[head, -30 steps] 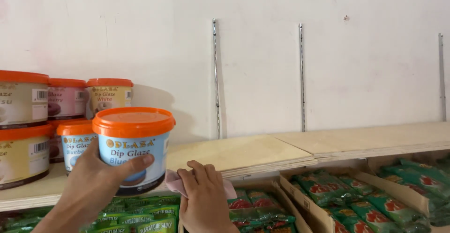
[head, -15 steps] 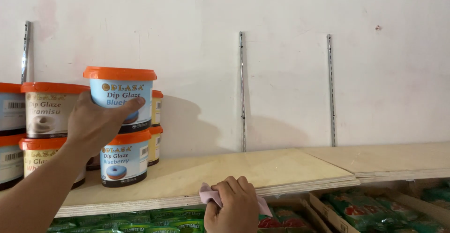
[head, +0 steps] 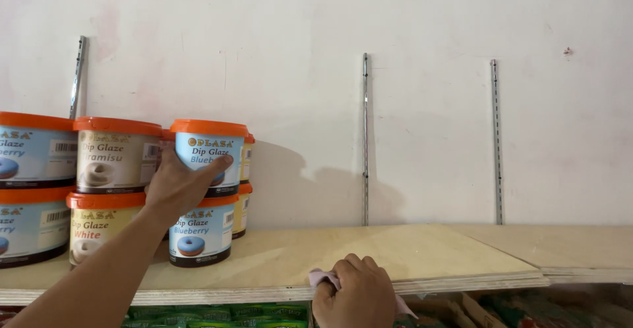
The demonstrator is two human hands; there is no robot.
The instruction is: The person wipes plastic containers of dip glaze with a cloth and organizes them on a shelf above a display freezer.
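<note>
My left hand (head: 179, 186) grips a blue tub with an orange lid (head: 206, 156), which sits on top of another blue tub (head: 201, 232) on the wooden shelf (head: 422, 252). My right hand (head: 355, 293) rests at the shelf's front edge, pressing a small pink cloth (head: 322, 278) under its fingers. Stacked tubs fill the left end of the shelf: a beige one (head: 112, 156) above a yellow one (head: 99, 226), and blue ones (head: 30, 150) at the far left.
Yellow tubs (head: 242, 203) stand behind the blue stack against the white wall. Metal shelf rails (head: 364, 137) run up the wall. Green packets (head: 217, 313) lie on the level below. A second shelf board (head: 567, 249) continues to the right.
My left hand lifted the blue tub off the shelf's front and set it on top of another blue tub. My right hand with the cloth moved from below the shelf to its front edge.
</note>
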